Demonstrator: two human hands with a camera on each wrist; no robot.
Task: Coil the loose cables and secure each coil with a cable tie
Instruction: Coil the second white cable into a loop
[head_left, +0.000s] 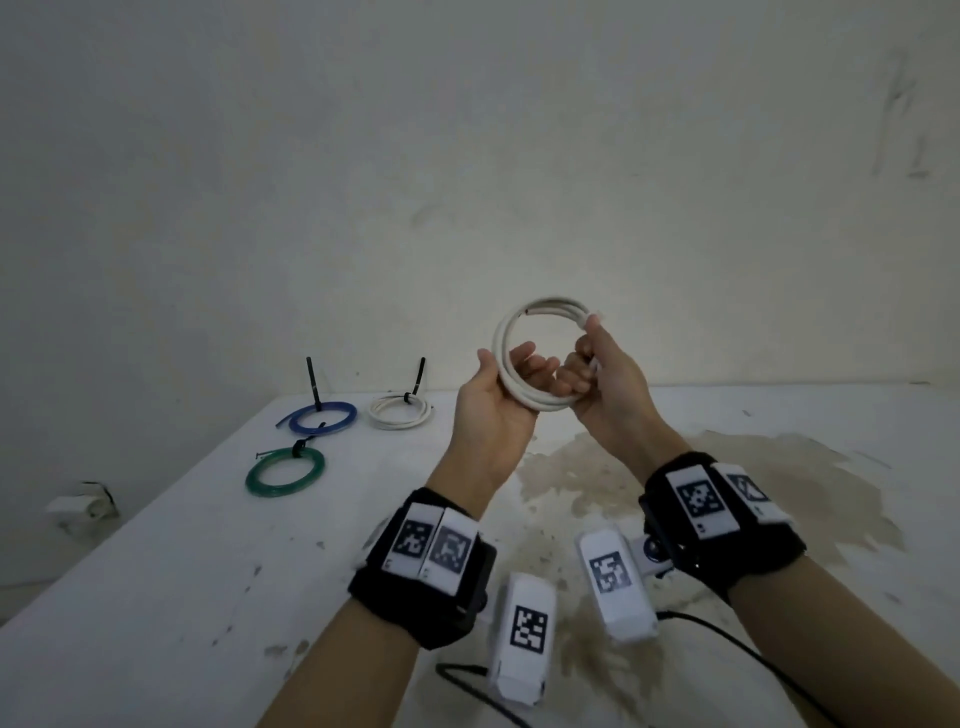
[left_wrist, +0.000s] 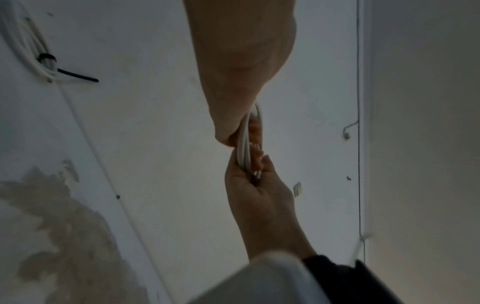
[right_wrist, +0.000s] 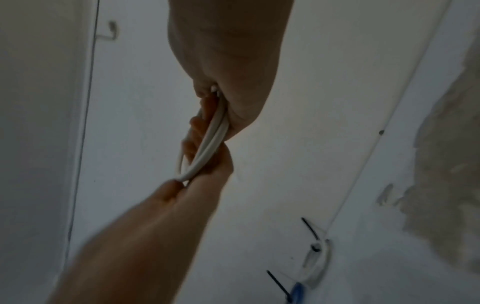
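Observation:
Both hands hold a white cable coil (head_left: 511, 325) upright in the air above the table. My left hand (head_left: 498, 395) grips its lower left, thumb outside the ring and fingers reaching through it. My right hand (head_left: 605, 369) grips the lower right, with one finger stretched up along the loops to a cable end (head_left: 597, 315). In the left wrist view the coil (left_wrist: 244, 148) shows edge-on between both hands. The right wrist view shows the same coil (right_wrist: 211, 142) pinched from both sides. Three tied coils lie at the table's far left: blue (head_left: 322, 418), white (head_left: 400, 410), green (head_left: 285, 470).
The white table (head_left: 182, 571) has a brown stain (head_left: 727, 483) under and right of my hands. A black tie tail (head_left: 313, 382) sticks up from the blue coil, another (head_left: 420, 376) from the white one. A bare wall (head_left: 467, 156) rises behind the table. Black leads (head_left: 727, 639) trail from my wrist cameras.

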